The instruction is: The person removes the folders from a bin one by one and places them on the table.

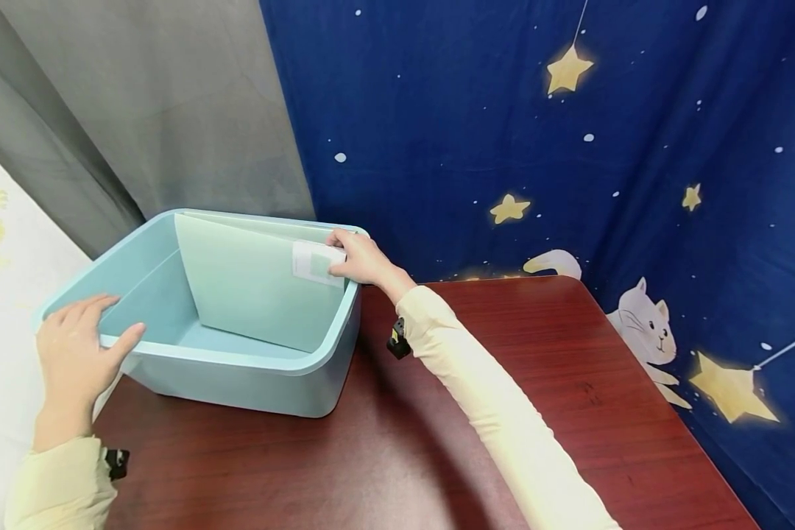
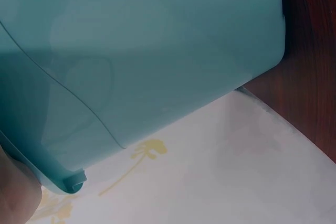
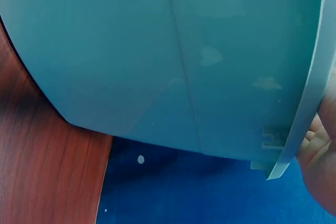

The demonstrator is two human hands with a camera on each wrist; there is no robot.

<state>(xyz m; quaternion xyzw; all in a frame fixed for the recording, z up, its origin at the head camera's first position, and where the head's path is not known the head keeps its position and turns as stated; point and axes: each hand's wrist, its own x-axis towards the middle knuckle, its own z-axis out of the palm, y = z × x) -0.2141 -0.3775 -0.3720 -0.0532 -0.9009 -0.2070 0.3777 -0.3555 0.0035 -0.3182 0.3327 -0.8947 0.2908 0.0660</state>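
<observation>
A light blue plastic tub (image 1: pixel 238 361) stands on the table, its wall filling much of both wrist views. Inside it, a pale green file folder (image 1: pixel 252 287) leans on edge, with a white label near its upper right corner. My right hand (image 1: pixel 364 259) pinches the folder by that corner, thumb in front and fingers behind, close to the tub's right rim. My left hand (image 1: pixel 76 350) rests at the tub's front left corner, fingers extended over the rim and thumb spread apart. Behind the folder shows another pale green edge; whether it belongs to the same folder I cannot tell.
The dark red wooden table (image 1: pixel 536 353) extends to the right of the tub. Behind it hangs a blue curtain (image 1: pixel 437 132) with stars and a cat, beside a grey curtain (image 1: pixel 152 103). White cloth (image 1: pixel 13 353) with yellow flowers lies along the left.
</observation>
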